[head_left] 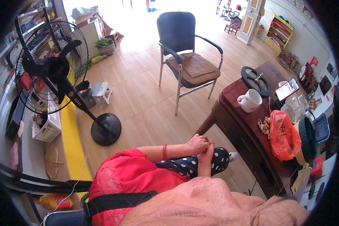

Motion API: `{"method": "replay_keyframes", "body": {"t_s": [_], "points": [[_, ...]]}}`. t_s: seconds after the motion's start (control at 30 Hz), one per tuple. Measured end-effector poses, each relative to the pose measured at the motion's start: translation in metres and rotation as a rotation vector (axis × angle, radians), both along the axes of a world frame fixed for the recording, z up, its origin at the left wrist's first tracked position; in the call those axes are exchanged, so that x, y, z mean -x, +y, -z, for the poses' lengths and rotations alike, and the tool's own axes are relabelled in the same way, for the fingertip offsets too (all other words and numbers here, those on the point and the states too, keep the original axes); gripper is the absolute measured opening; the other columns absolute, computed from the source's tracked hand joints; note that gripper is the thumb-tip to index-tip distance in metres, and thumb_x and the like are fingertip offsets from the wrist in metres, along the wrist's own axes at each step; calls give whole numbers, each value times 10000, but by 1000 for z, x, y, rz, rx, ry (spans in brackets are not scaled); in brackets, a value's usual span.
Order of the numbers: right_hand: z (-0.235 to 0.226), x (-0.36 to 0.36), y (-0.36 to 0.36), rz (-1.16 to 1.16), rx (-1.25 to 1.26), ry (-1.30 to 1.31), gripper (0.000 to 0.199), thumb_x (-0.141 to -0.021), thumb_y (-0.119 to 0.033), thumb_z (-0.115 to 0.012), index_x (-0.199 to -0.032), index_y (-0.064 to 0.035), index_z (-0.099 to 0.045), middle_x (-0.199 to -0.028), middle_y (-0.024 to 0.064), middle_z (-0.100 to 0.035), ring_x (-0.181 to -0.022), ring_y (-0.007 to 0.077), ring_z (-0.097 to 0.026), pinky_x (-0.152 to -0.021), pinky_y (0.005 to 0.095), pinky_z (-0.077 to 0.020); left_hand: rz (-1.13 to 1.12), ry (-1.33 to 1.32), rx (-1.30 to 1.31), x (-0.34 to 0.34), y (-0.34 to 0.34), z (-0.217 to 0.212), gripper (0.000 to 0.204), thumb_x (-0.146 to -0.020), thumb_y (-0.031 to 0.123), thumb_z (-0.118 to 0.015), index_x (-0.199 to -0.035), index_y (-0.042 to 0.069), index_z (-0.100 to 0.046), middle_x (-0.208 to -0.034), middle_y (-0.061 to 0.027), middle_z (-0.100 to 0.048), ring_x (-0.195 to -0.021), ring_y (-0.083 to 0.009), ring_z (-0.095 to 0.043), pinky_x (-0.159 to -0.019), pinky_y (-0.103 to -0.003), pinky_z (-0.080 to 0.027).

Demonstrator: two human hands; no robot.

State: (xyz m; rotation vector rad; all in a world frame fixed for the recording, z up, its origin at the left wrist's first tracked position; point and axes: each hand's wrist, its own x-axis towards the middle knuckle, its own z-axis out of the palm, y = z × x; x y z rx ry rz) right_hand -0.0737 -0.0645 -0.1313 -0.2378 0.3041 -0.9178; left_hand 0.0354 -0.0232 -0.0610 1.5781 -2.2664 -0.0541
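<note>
I sit in a red top (pixel 120 177) and dark polka-dot trousers (pixel 184 165). My left hand (pixel 196 144), with a red band at the wrist, and my right hand (pixel 208 153) rest together over my knee, fingers closed and touching each other. Nothing shows between them. Just to their right stands a dark wooden table (pixel 233 116). On it are a white mug (pixel 249 101), a heap of peanuts (pixel 264 126) and an orange plastic bag (pixel 284 136).
The table also bears a lit phone (pixel 287 89), a dark green ring-shaped object (pixel 256 81) and a glass jar (pixel 295 106). A blue armchair (pixel 184 49) stands ahead on the wooden floor. A black standing fan (pixel 52 67) is at the left, beside a white basket (pixel 49 130).
</note>
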Motion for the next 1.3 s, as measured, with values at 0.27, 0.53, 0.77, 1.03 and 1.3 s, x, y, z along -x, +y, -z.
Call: {"method": "replay_keyframes", "body": {"t_s": [0.27, 0.53, 0.77, 1.03, 1.3], "points": [[-34, -5, 18, 157, -50, 101, 348, -938, -332, -398, -1042, -57, -584, -960, 66, -631, -884, 180, -595, -831, 350, -459, -50, 416, -127, -8, -12, -3, 173, -749, 258, -627, -827, 108, -667, -771, -74, -647, -778, -245, -619, -673, -387, -466], [-22, 2, 16, 141, 68, 172, 155, -887, -187, -541, -980, -70, -583, -862, 25, -617, -736, 122, -578, -611, 240, -469, -71, 1064, -445, -32, -25, -8, 141, -775, 134, -653, -848, 14, -638, -721, -35, -633, -660, -101, -579, -582, -257, -473], [-39, 0, 22, 193, 67, 187, 92, -878, -127, -555, -942, -64, -577, -808, 15, -596, -679, 108, -552, -580, 231, -452, -48, 1332, -544, -35, -29, 3, 135, -784, 108, -647, -864, 2, -624, -746, -30, -627, -673, -98, -569, -588, -232, -458], [-29, 3, 16, 274, 113, 266, 67, -872, -113, -559, -906, -56, -571, -765, 11, -589, -644, 104, -543, -558, 220, -434, -52, 1287, -609, -37, -26, -13, 103, -787, 110, -644, -818, 13, -629, -714, -39, -627, -630, -97, -561, -538, -227, -441], [-29, 3, 13, 185, 100, 352, 111, -872, -194, -556, -892, -90, -591, -745, -17, -598, -626, 85, -537, -537, 224, -415, -63, 952, -349, -33, -25, -4, 124, -739, 123, -677, -778, 14, -631, -681, -27, -622, -617, -99, -566, -562, -251, -466]]}}
